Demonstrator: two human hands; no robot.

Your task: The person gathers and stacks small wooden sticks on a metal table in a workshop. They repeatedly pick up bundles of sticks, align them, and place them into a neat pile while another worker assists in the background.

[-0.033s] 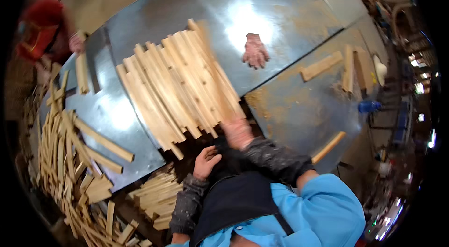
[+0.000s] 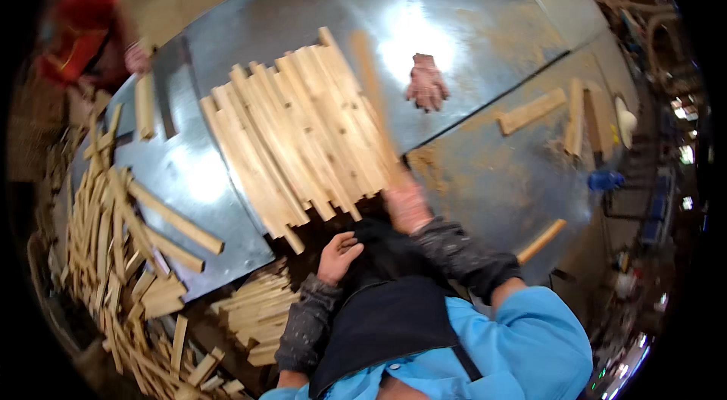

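My right hand (image 2: 407, 207), in a pinkish glove, grips the near end of a wooden strip (image 2: 375, 97), which is blurred by motion. The strip slants along the right edge of a row of pale wooden strips (image 2: 295, 131) laid side by side on the metal table (image 2: 265, 17). A gap shows between its far end and the row. Bare and loosely bent, my left hand (image 2: 338, 258) is in front of my body near the row's close edge. Its thumb stands apart from the fingers, and nothing shows in it.
A pink glove (image 2: 428, 83) lies right of the row. Loose wood pieces (image 2: 532, 111) and a blue bottle-like object (image 2: 606, 180) are farther right. A large pile of strips (image 2: 98, 248) spreads at left. Beyond it, a person in red (image 2: 83, 36) holds a strip (image 2: 145, 106).
The gripped strip has swung right, its far end away from the row. My right hand has shifted slightly right. My left hand stays in about the same place.
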